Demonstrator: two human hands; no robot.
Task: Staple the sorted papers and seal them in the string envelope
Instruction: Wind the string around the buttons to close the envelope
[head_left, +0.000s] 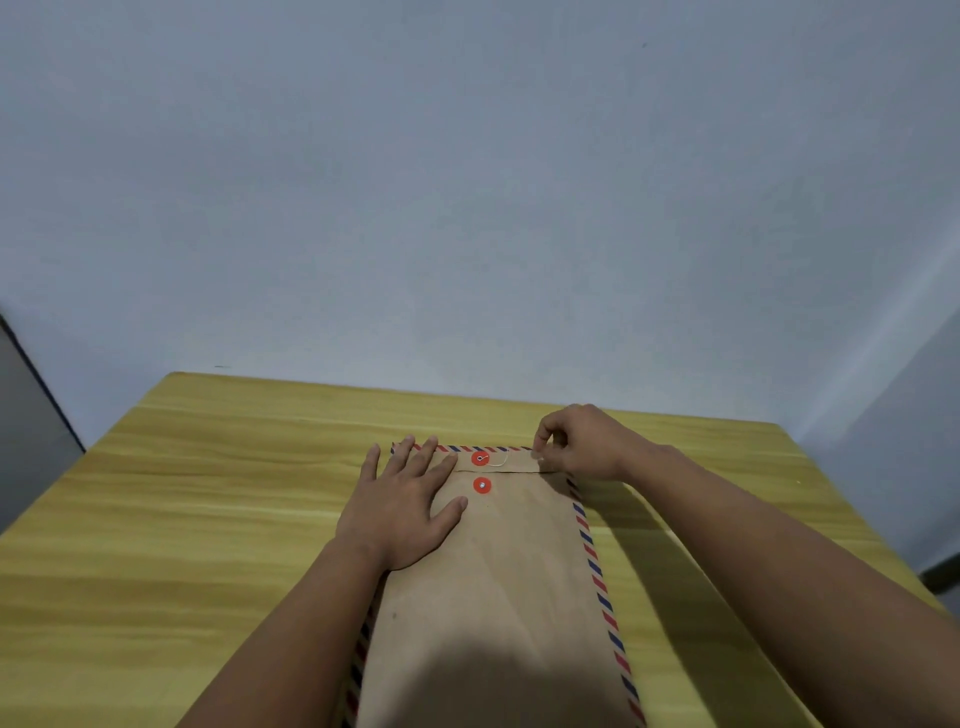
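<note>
I see the brown string envelope (498, 597) lying flat on the yellow wood-grain counter (208, 519), running from the 6 o'clock edge of my view up toward the middle, its red-and-blue striped border showing along the right side and the far end. The flap is folded down at the far end. Two red button discs sit one above the other: the upper disc (480, 458) on the flap, the lower disc (482, 485) just beneath the flap's edge. My left hand (410, 499) lies released, fingers straight and spread, pressing the envelope's far left corner at about 9 o'clock from the discs. My right hand (582, 441), at 3 o'clock from the discs, pinches the end of the thin white string (501, 461), which runs slack from the upper disc to the fingertips. A pale wall (467, 182) stands behind the counter.
</note>
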